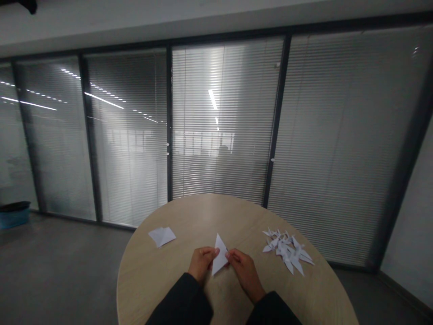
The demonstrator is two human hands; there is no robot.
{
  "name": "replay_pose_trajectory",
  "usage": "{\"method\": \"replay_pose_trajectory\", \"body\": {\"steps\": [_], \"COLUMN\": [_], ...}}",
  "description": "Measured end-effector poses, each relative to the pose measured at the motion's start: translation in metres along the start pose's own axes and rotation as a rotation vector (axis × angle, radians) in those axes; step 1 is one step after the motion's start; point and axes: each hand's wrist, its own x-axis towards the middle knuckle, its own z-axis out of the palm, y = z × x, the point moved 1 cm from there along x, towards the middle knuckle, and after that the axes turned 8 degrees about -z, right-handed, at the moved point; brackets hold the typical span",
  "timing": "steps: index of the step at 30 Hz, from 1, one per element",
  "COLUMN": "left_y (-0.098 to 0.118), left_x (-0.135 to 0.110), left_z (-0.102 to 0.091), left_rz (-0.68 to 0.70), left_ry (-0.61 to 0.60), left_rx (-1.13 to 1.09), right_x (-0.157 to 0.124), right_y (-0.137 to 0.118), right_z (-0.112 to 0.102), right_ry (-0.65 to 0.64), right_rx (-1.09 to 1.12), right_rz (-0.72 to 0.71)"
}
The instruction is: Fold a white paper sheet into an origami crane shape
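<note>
A white sheet of paper folded into a triangle (219,255) is held between my two hands, one point up and another toward me. My left hand (202,262) pinches its left edge, thumb on top. On the opposite edge my right hand (244,267) grips the paper between thumb and fingers. The fingers beneath the paper are partly hidden. To the left lies a small stack of white paper squares (163,236). A pile of folded white paper pieces with pointed ends (287,249), looking like origami cranes, rests to the right.
The round wooden table (209,212) has its far edge close to a glass partition with blinds (223,117). A blue bin with a dark top (15,215) stands on the grey floor (67,271) at far left. Dark sleeves cover my forearms.
</note>
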Motion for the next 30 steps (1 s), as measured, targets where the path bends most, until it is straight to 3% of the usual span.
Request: {"method": "replay_pose_trajectory", "body": {"steps": [9, 19, 30], "left_y": [0.002, 0.012, 0.003], "left_x": [0.000, -0.010, -0.002], "left_z": [0.001, 0.005, 0.002], "left_rz": [0.010, -0.065, -0.016], "left_ry": [0.000, -0.118, -0.035], "left_rx": [-0.001, -0.006, 0.006], "right_x": [0.000, 0.002, 0.001], "right_y": [0.004, 0.007, 0.006], "right_z": [0.000, -0.003, -0.002], "right_ry": [-0.029, 0.008, 0.006], "right_rx": [-0.016, -0.030, -0.052], "right_rz": [-0.014, 0.014, 0.002]}}
